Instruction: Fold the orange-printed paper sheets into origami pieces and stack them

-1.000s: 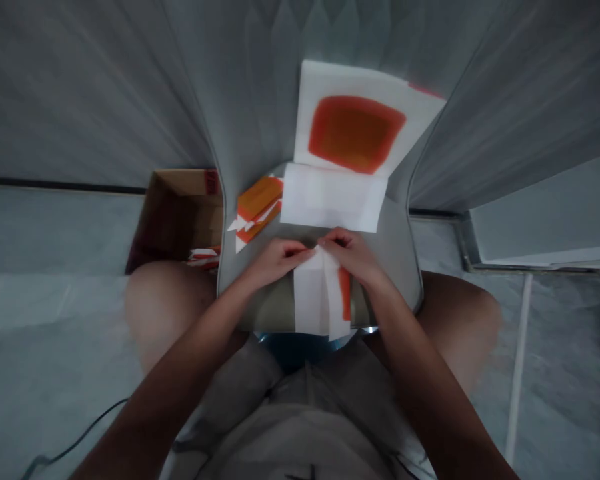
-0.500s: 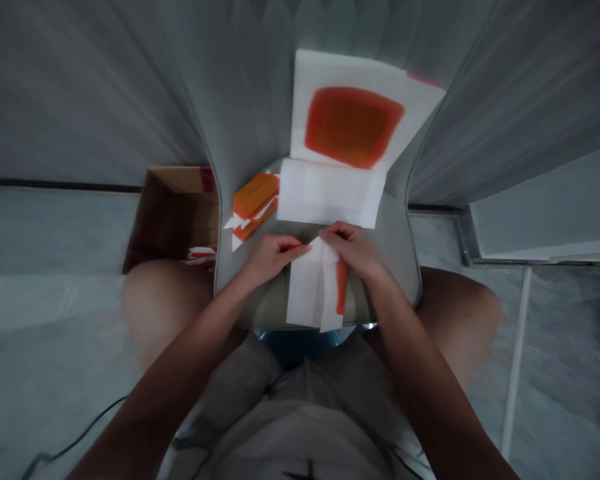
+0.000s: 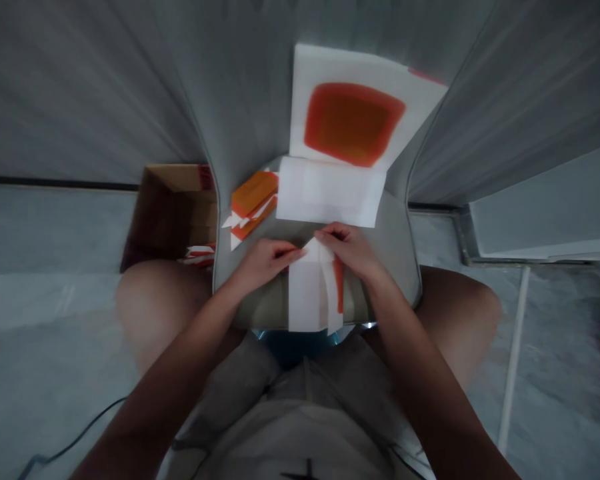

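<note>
A folded sheet of paper (image 3: 304, 293), white with an orange patch along its right side, lies over the front of the chair seat. Its top corners are folded toward a point. My left hand (image 3: 267, 262) pinches the upper left edge between thumb and fingers. At the peak and right flap, my right hand (image 3: 349, 247) is closed on the same paper. Beyond it lies a white sheet (image 3: 330, 192), its upper part, with a large orange-red square (image 3: 353, 123), leaning on the chair back. Folded orange-and-white paper pieces (image 3: 253, 203) lie left of that sheet.
A cardboard box (image 3: 153, 217) stands on the floor left of the chair, with some red-and-white paper pieces (image 3: 199, 253) inside. The grey chair seat (image 3: 397, 247) lies between my knees. A dark cable (image 3: 87, 427) runs over the floor at lower left.
My left hand has shifted slightly left and down, and my right fingers slightly left along the paper's top. The lower end of the folded paper hangs straighter, its right flap lying closer.
</note>
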A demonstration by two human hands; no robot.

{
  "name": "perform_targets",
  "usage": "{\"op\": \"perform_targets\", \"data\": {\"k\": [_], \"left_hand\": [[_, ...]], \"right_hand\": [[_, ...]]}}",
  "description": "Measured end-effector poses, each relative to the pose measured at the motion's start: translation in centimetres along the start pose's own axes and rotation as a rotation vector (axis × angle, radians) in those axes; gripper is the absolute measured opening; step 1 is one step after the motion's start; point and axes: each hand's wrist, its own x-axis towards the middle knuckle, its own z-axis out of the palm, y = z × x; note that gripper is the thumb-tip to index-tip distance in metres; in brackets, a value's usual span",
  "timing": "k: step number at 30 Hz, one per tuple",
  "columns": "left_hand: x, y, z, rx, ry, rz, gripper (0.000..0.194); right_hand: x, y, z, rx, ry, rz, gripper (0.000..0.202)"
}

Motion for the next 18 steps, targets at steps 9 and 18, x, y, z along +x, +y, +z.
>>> {"op": "perform_targets", "data": {"k": [9,18], "left_hand": [[0.5,-0.8,0.0,-0.228,0.104,-0.029,0.041],[0.6,-0.6,1.3,-0.398,0.559,-0.002,0.038]], "right_hand": [[4.0,-3.2,1.1,-0.309,-0.348,-0.226,0.023],[-3.2,-5.4,5.7,-0.318,0.347,-0.460,0.027]]}}
